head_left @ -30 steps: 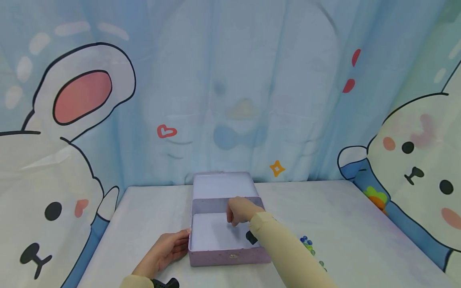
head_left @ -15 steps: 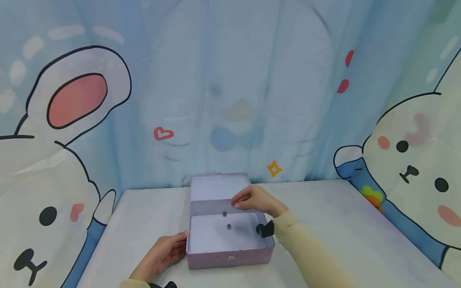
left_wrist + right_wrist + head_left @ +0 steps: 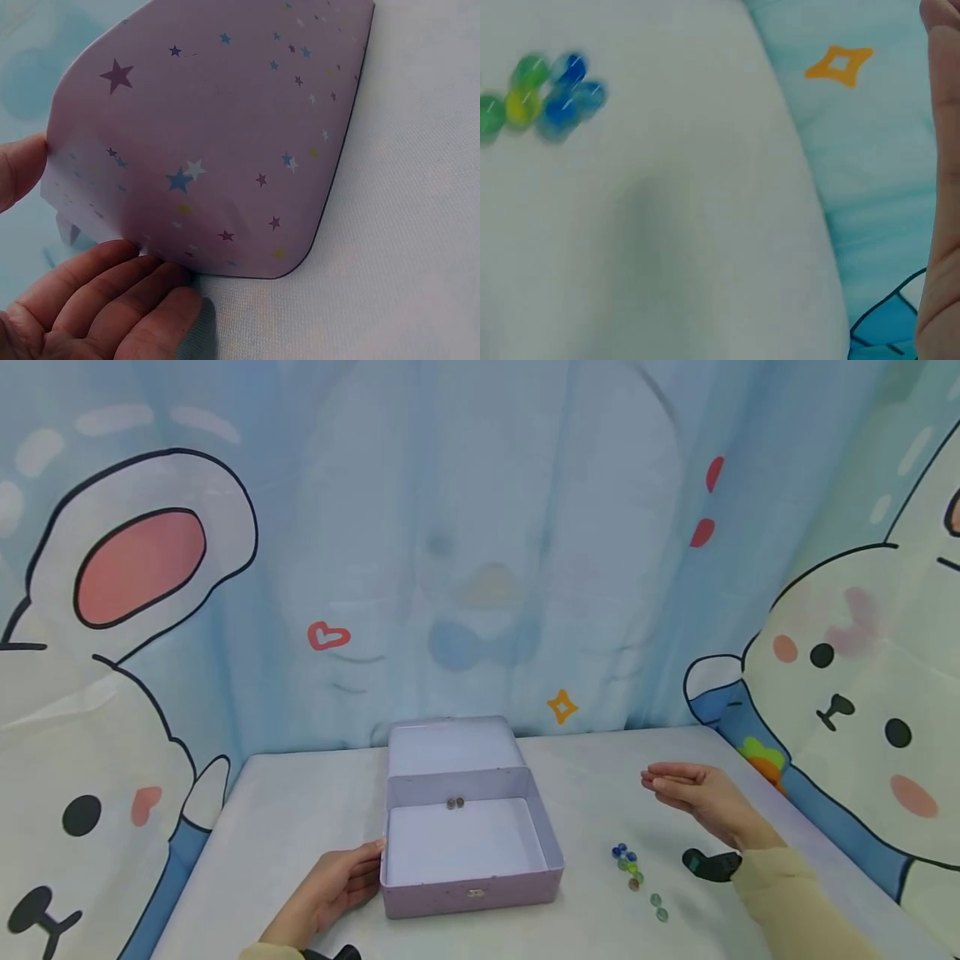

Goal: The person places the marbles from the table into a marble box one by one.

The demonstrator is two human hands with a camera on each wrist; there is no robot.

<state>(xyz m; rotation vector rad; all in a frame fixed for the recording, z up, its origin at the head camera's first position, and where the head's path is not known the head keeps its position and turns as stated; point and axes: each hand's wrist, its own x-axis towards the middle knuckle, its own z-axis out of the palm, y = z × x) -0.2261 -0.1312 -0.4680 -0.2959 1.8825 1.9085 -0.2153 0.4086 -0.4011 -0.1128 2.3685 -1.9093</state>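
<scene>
A lilac hinged tin box stands on the table with its lid up at the back. My left hand rests against its left side. In the left wrist view, fingers touch the star-printed wall, with the thumb at the edge. Two brownish marbles lie together near the box's back wall. Right of the box, several blue, green and yellow glass marbles lie in a loose row. Above the table, beyond them, my right hand hovers, fingers extended and nothing visible in it.
A white cloth covers the table. Behind it hangs a blue curtain with cartoon animals. Two pale green marbles lie nearer the front, apart from the others.
My right hand has moved from over the box rightward past the loose marbles. Two marbles, apart on the box floor half a second ago, now lie side by side at its back. The left hand stays.
</scene>
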